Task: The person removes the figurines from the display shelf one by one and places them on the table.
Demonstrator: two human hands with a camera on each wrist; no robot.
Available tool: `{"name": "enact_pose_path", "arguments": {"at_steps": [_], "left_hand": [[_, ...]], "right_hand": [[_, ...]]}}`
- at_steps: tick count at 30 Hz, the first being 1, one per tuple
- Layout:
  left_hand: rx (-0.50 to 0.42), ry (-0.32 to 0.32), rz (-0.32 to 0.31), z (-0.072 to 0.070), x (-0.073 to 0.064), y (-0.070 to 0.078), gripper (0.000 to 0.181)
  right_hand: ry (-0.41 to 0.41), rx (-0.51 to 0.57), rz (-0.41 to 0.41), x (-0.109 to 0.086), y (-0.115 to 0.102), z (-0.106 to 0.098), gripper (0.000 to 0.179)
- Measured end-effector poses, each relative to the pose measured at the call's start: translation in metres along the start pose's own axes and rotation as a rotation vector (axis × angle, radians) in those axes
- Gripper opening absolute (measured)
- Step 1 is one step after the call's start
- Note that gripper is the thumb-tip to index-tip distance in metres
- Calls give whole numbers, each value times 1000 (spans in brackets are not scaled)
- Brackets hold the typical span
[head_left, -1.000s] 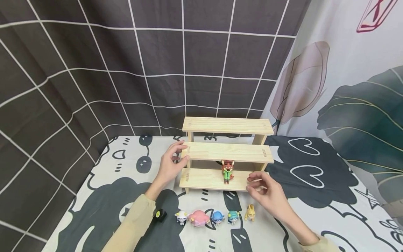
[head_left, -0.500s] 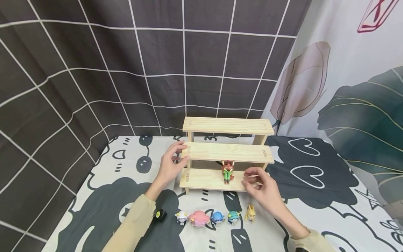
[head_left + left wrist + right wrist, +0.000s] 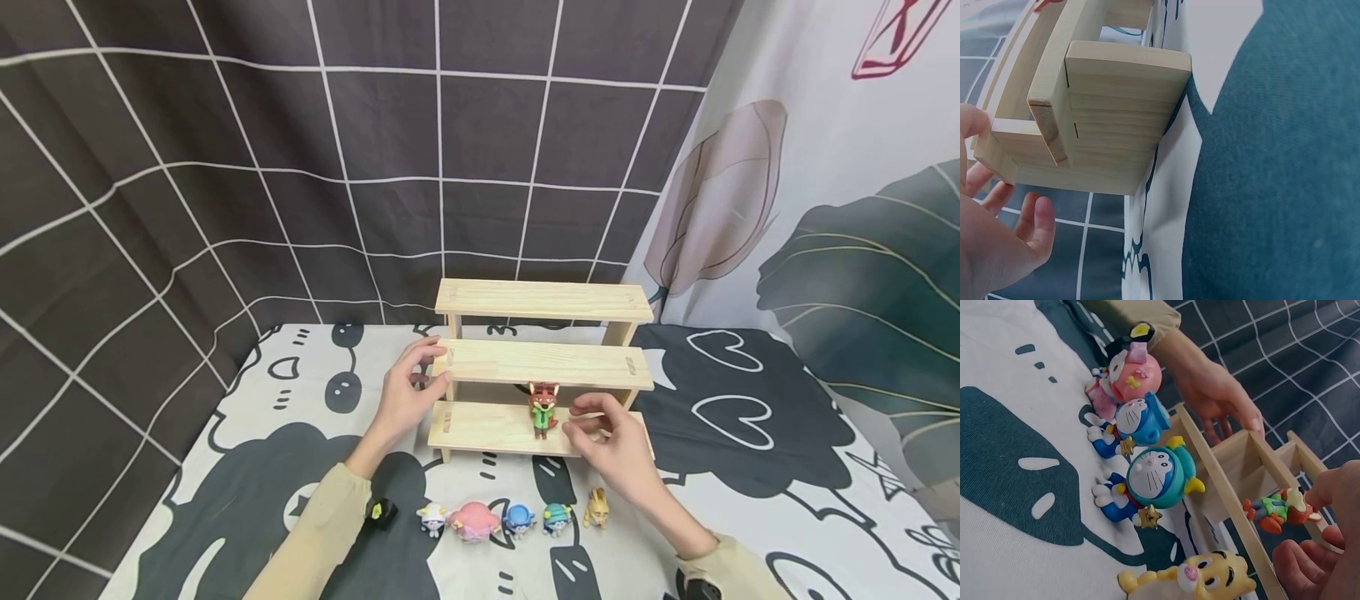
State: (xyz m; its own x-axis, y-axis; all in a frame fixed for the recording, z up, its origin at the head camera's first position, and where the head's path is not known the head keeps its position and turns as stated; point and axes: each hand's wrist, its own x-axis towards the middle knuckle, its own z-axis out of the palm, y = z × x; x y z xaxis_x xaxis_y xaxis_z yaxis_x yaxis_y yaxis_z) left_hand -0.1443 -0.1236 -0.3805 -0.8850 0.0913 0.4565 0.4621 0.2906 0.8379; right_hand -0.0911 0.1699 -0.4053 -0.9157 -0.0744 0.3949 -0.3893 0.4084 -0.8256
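Note:
A three-tier wooden display shelf [image 3: 540, 361] stands on the patterned cloth. My left hand [image 3: 405, 392] holds the left end of its middle board, thumb in front and fingers behind; the left wrist view shows the fingertips [image 3: 1043, 215] at the board's end. On the lowest board stands a fox figurine [image 3: 542, 410] with a green top, upright and facing front. Just right of it, my right hand [image 3: 615, 442] hovers over the board with fingers loosely bent and nothing between them. In the right wrist view its fingers are close to the fox's head.
In front of the shelf several figurines form a row: a black one [image 3: 382, 512], a white one [image 3: 432, 518], a pink one [image 3: 474, 521], a blue one [image 3: 518, 518], a teal-hatted one [image 3: 557, 517] and a yellow one [image 3: 597, 507]. A dark checked curtain [image 3: 390, 167] hangs behind.
My right hand has moved left along the lowest board, closer to the fox figurine. The left hand, the shelf and the figurines have stayed where they were.

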Motion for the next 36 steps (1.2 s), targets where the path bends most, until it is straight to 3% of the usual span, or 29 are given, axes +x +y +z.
{"name": "enact_pose_path", "arguments": {"at_steps": [15,36], "left_hand": [[14,0,-7,0,0,2,31],[14,0,6,0,0,5,32]], "right_hand": [[6,-25,114,9,-5,13,30],[44,-53,95,14,-5,22,30]]}}
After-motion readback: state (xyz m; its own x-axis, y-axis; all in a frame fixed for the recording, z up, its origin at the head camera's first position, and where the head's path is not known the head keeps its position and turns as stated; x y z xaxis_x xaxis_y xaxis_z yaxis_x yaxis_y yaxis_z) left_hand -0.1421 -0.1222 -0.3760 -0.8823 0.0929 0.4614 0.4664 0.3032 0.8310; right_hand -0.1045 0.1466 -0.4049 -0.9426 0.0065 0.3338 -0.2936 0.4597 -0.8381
